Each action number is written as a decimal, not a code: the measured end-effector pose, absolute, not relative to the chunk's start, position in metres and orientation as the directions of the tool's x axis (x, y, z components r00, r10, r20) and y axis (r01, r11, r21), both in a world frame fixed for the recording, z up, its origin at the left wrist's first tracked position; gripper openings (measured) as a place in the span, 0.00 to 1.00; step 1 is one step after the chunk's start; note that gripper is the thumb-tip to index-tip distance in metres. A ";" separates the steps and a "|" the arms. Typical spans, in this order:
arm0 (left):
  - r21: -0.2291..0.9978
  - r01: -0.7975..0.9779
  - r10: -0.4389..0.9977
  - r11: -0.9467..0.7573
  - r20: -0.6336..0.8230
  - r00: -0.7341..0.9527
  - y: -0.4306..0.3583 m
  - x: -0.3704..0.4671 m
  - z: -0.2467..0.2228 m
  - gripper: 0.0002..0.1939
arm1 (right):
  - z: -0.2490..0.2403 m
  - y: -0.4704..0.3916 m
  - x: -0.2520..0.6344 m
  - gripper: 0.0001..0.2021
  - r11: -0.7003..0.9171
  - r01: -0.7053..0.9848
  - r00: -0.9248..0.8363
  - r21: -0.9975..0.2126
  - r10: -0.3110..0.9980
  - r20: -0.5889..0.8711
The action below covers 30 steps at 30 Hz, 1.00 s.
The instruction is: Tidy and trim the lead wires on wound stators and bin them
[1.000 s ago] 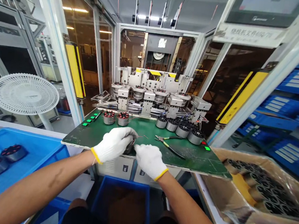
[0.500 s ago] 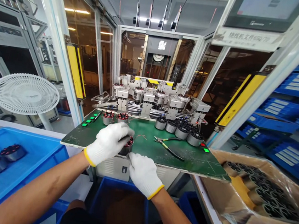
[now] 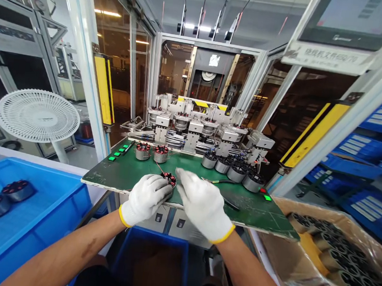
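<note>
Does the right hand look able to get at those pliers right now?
Probably yes: the pliers lie partly hidden behind the right hand, on the green tabletop, with nothing visible between them.

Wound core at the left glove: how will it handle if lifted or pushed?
The wound core is probably heavy for its size: similar cores behind show metal sides. Their squat shape suggests it would slide before tipping. The thin wire beside it looks floppy, so could snag.

The white label (image 3: 327, 57) below the screen (image 3: 361, 17) reads "绕线机文件…/70".
</note>
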State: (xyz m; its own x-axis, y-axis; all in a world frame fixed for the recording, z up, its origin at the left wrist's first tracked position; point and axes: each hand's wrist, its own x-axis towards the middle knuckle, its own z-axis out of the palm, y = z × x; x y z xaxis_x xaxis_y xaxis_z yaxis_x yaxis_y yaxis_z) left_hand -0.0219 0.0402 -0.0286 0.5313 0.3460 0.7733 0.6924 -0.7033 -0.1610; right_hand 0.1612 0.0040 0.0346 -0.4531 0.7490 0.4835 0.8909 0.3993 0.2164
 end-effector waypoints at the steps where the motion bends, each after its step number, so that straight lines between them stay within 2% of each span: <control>1: -0.151 0.698 0.354 -0.700 0.776 0.522 0.040 -0.023 -0.029 0.10 | 0.038 0.010 0.166 0.17 0.380 0.882 -0.471 0.280 0.746 0.471; 3: -0.113 0.697 0.374 -0.708 0.778 0.505 0.041 -0.023 -0.030 0.10 | 0.038 0.017 0.173 0.15 0.371 0.844 -0.511 0.387 0.777 0.368; 5: -0.047 0.698 0.415 -0.714 0.775 0.476 0.041 -0.023 -0.030 0.10 | 0.030 0.019 0.175 0.12 0.402 0.817 -0.523 0.414 0.818 0.238; 9: 0.173 0.733 0.612 -0.658 0.691 0.385 0.045 -0.017 -0.013 0.10 | 0.003 0.009 0.161 0.07 0.470 0.830 -0.514 0.300 0.854 0.084; 11: 0.268 0.740 0.713 -0.617 0.588 0.382 0.047 -0.013 0.001 0.08 | -0.007 0.005 0.150 0.07 0.490 0.839 -0.520 0.236 0.850 0.084; 13: 0.312 0.742 0.767 -0.594 0.497 0.405 0.047 -0.011 0.013 0.07 | -0.012 0.002 0.141 0.08 0.498 0.845 -0.523 0.194 0.846 0.104; 17: 0.286 0.710 0.741 -0.644 0.467 0.483 0.041 -0.016 0.022 0.04 | 0.000 -0.006 0.145 0.11 0.476 0.863 -0.497 0.168 0.859 0.123; 20: 0.211 0.678 0.665 -0.704 0.531 0.525 0.037 -0.022 0.008 0.09 | 0.020 -0.009 0.162 0.18 0.393 0.904 -0.426 0.167 0.859 0.285; 22: 0.157 0.689 0.620 -0.708 0.606 0.499 0.038 -0.023 -0.005 0.11 | 0.031 -0.006 0.172 0.20 0.372 0.905 -0.425 0.208 0.821 0.382; 23: 0.143 0.691 0.599 -0.709 0.640 0.482 0.039 -0.023 -0.012 0.11 | 0.034 -0.003 0.176 0.20 0.373 0.894 -0.445 0.248 0.809 0.385; 26: 0.182 0.670 0.575 -0.720 0.697 0.429 0.045 -0.020 -0.020 0.09 | 0.030 0.007 0.176 0.17 0.378 0.864 -0.467 0.333 0.849 0.246; 28: 0.240 0.672 0.618 -0.700 0.676 0.402 0.049 -0.017 -0.016 0.10 | 0.020 0.011 0.168 0.13 0.407 0.862 -0.459 0.301 0.879 0.126; 30: 0.282 0.694 0.686 -0.663 0.601 0.410 0.051 -0.015 -0.004 0.11 | 0.007 0.012 0.160 0.10 0.449 0.866 -0.471 0.220 0.881 0.056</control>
State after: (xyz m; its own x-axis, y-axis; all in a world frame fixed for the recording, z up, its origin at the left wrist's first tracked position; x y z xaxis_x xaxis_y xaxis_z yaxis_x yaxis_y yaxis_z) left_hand -0.0152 0.0508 -0.0045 0.4103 0.6858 0.6011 0.6938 -0.6625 0.2824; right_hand 0.1599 0.0118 0.0074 -0.4706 0.8806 0.0561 0.8660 0.4487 0.2204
